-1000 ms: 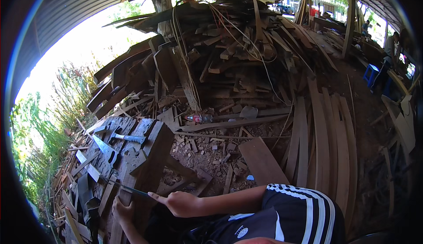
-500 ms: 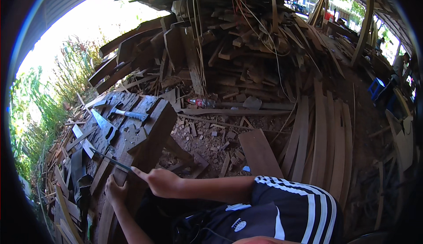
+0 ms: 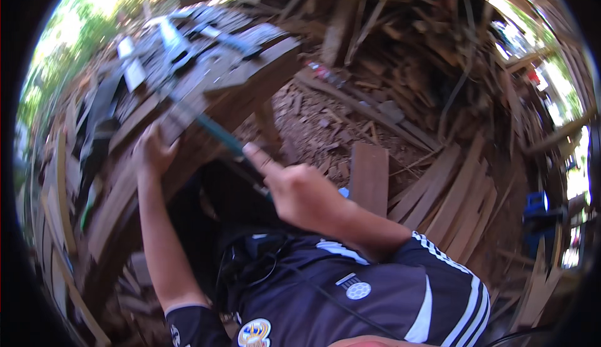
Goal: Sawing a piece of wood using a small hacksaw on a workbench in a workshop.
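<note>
My left hand [image 3: 155, 151] is closed around a small piece of wood [image 3: 176, 121] on the heavy timber bench [image 3: 119, 212], its thumb on the side nearer me. My right hand [image 3: 294, 187] grips a long, thin, green-backed tool [image 3: 219, 135], forefinger stretched along its top. Seen almost edge-on and smeared by motion, the tool crosses the wood just beyond my left fingers; its exact kind is unclear and its handle is hidden in my palm. Farther along the bench lie a handsaw [image 3: 175, 45] with a dark handle and a hammer [image 3: 230, 41].
A pale flat strip [image 3: 131, 65] lies left of the handsaw. Wood chips [image 3: 307, 118] litter the ground beyond the bench. Long boards [image 3: 451, 196] lie to the right, a board [image 3: 369, 178] beside them. Stacked timber [image 3: 400, 52] rises at the back; a blue stool [image 3: 536, 206] stands far right.
My right hand has drawn back from my left, toward my body, exposing more of the tool between it and the wood. My left hand keeps its hold. The whole view has tilted.
</note>
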{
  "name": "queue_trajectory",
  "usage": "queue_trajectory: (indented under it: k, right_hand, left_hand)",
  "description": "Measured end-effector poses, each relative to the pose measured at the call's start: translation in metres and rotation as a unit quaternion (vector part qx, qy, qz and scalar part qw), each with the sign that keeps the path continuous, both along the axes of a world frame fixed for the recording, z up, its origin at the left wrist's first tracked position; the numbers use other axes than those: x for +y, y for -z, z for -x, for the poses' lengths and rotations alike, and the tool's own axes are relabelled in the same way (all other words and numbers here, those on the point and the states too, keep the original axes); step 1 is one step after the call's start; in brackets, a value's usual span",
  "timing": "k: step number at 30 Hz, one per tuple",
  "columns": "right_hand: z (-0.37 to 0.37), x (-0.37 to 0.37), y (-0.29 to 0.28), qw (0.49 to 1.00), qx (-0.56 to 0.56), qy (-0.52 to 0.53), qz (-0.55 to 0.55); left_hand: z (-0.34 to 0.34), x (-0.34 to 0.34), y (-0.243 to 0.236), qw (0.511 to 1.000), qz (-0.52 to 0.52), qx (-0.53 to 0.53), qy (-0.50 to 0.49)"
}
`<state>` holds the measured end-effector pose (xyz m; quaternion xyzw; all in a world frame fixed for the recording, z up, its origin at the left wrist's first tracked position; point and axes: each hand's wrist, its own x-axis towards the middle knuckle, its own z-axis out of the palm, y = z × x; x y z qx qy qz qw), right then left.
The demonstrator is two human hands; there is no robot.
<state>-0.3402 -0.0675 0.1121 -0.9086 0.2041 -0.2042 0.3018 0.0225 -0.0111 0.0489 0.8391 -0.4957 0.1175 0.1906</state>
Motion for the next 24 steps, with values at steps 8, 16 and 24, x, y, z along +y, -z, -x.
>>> queue_trajectory:
  k: [8,16,24]
  right_hand:
    - [-0.131,-0.032,0.025,0.997,-0.014,0.017,0.074]
    - [-0.070,-0.019,0.004,1.000,-0.029,0.003,-0.007]
    - [-0.105,-0.023,0.019,0.996,-0.027,0.013,0.088]
  left_hand:
    - [0.012,-0.001,0.001,0.998,-0.040,0.010,-0.038]
    - [0.012,0.009,-0.009,0.996,-0.067,0.005,-0.066]
    - [0.018,0.005,-0.011,0.993,-0.087,0.043,-0.068]
